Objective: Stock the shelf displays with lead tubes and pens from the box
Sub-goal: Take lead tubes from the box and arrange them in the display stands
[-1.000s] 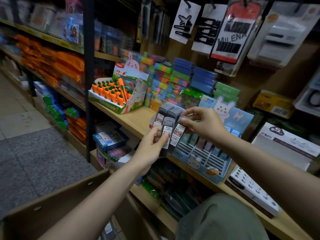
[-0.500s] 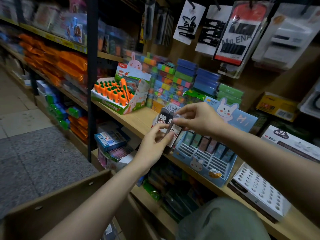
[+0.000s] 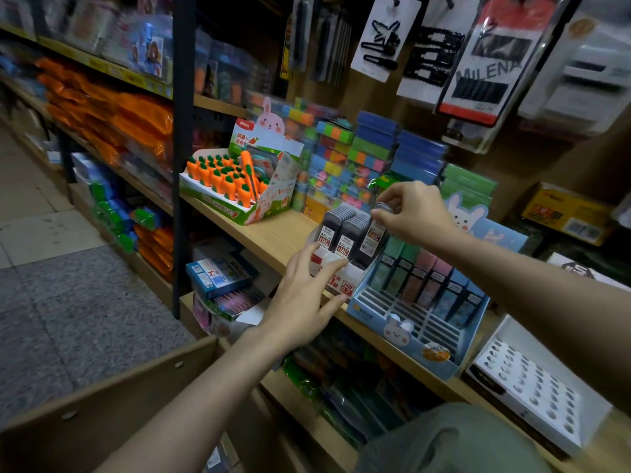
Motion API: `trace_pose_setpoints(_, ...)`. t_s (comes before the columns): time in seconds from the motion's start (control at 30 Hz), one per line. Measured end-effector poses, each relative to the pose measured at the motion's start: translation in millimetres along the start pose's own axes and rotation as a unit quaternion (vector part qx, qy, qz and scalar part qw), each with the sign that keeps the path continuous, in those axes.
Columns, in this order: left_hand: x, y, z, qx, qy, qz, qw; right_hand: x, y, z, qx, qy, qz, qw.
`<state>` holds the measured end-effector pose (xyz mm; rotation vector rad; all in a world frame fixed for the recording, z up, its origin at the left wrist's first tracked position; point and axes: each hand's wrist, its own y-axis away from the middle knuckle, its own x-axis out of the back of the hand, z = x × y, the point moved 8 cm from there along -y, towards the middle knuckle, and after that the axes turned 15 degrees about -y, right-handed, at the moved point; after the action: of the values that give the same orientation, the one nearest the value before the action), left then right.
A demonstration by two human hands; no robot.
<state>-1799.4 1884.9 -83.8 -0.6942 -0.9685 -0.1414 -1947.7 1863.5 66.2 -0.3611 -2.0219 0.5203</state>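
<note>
Dark lead tubes (image 3: 345,230) with white and red labels stand in rows in a small white display box (image 3: 343,285) on the wooden shelf (image 3: 269,237). My right hand (image 3: 413,213) pinches the top of the rightmost lead tube from above. Just in front of that display box, my left hand (image 3: 304,298) has its fingers spread and holds nothing. A blue bunny display (image 3: 409,322) with pastel tubes in slots stands right beside the white box. The brown cardboard box (image 3: 102,404) is at the lower left; its contents are hidden.
A carrot-themed display (image 3: 235,186) stands to the left on the same shelf. Stacks of coloured packs (image 3: 358,158) fill the back. A white tray with holes (image 3: 532,384) sits at the right. Carded items hang overhead, and a black shelf post (image 3: 181,148) rises at the left.
Both hands held the bundle of lead tubes above the shelf before. Now the tubes stand in the white display box; my left hand has let go and dropped in front of it.
</note>
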Motion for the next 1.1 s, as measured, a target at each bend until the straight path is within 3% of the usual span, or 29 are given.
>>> trace_pose_setpoints(0.23, 0, -2, -2, -0.008, 0.004, 0.025, 1.000, -20, 2, 9, 0.010, 0.028, -0.038, 0.999)
trace_pose_setpoints(0.47, -3, -3, -4, -0.010, 0.006, 0.028, 1.000, -24, 5, 20, -0.020, 0.060, -0.014, 0.998)
trace_pose_setpoints(0.73, -6, 2, -2, -0.018, -0.003, -0.012, 1.000, -22, 16, 13, 0.047, 0.138, 0.007, 0.989)
trace_pose_setpoints(0.93, 16, 25, -5, -0.023, 0.005, 0.010, 1.000, 1, 43, -24, 0.095, -0.057, 0.090, 0.990)
trace_pose_setpoints(1.1, 26, 64, -43, 0.073, 0.013, -0.018, 0.997, -43, 102, -59, 0.062, -0.274, 0.043, 0.959)
